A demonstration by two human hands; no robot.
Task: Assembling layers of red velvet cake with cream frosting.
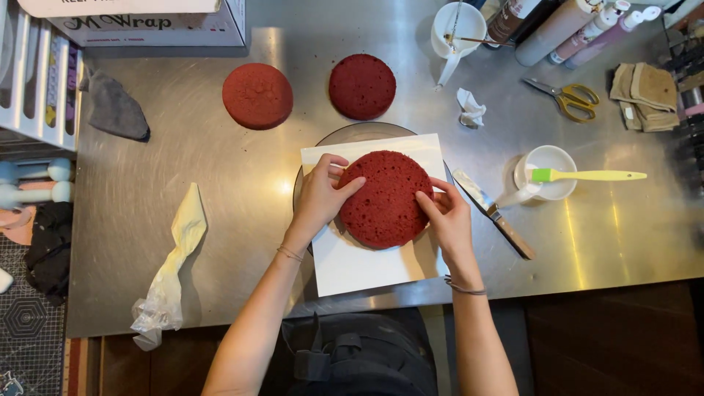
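Landmark: the white square board (367,268), which lies on a round turntable (352,134). The board hides most of the turntable; only a grey arc shows behind it and a sliver at its left edge.

Far left of the board, a white rack (37,81) is cut off by the frame edge, and its contents are hard to make out. A grey cloth (114,108) lies beside it. Left of the board and nearer the table's front edge lies a soft, crumpled piping bag (172,268), twisted at its middle.

Behind the board rest two round red sponge layers (257,95), the left one smooth-topped and the right one porous.

On the board sits the red cake layer (385,198), round, flat and open-pored. The left hand (319,198) presses its left rim, thumb on top and fingers curled at the edge. The right hand (447,216) pinches the right rim; its fingertips are partly hidden under the layer.

Just right of the board lies a wooden-handled palette knife (493,213). Further right stands a white cup (546,172) holding a green silicone brush (587,175). Behind the cup lie yellow-handled scissors (568,97). All rest on the brushed steel table (623,242).
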